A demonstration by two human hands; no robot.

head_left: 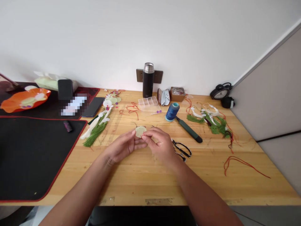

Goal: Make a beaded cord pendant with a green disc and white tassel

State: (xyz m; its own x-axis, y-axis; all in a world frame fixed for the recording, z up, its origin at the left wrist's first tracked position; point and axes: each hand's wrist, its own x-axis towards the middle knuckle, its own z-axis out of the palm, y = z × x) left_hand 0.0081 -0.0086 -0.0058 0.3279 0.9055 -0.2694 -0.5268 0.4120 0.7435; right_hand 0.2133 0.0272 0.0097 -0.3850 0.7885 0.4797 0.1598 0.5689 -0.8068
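Note:
A pale green round pendant (140,131) is held above the wooden table (131,185). My left hand (124,145) grips its left edge between thumb and fingers. At the pendant's lower right, my right hand (158,140) pinches a thin red cord (142,135) between thumb and forefinger. Whether the cord passes through the pendant is too small to tell. Partly hidden behind my right hand lie black-handled scissors (182,148). Beyond them are a dark green-handled tool (189,130) and a spool of blue thread (172,111).
Green and white tassels lie left (96,131) and right (211,117). A black flask (148,81) stands by the wall, behind a clear compartment box (148,103). A loose red cord (244,164) rests at right. Black mats (35,157) and an orange dish (14,102) occupy the left.

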